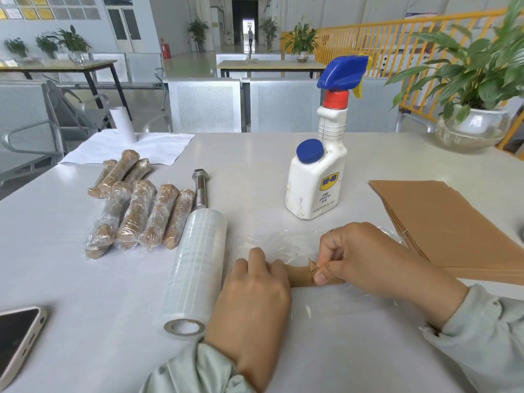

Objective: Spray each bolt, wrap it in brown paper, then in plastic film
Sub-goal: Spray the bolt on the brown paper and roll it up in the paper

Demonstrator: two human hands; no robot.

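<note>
- Head view: the paper-wrapped bolt (300, 275) lies crosswise near the table's front edge, on a loose sheet of plastic film (272, 242) spread flat under both hands
- The left hand (255, 290) rests over the bundle's left end, fingers bent down on it, pinning it in place
- The right hand (360, 251) pinches the crumpled brown paper at the right end, thumb and fingertips closed on the fold
- To my eye the paper end is being tucked in; it wants a tight, flat fold before the film goes round, or the wrap will spring open
- Keeping the left hand's weight on should stop the bundle rolling off the film
- The film roll (195, 268) lies just left of the left hand; past its far end lies one bare bolt (200, 188), not yet wrapped
- Finished wrapped bolts (133, 208) lie in a loose heap further left
- The spray bottle (317, 177) stands upright behind the hands; brown paper sheets (453, 222) are stacked at the right
- The grey table (85, 279) also carries a phone (17, 338) at the front left corner and a potted plant (473, 103) at the far right
- Beyond are metal bench seats, more tables and a yellow railing in a bright hall
</note>
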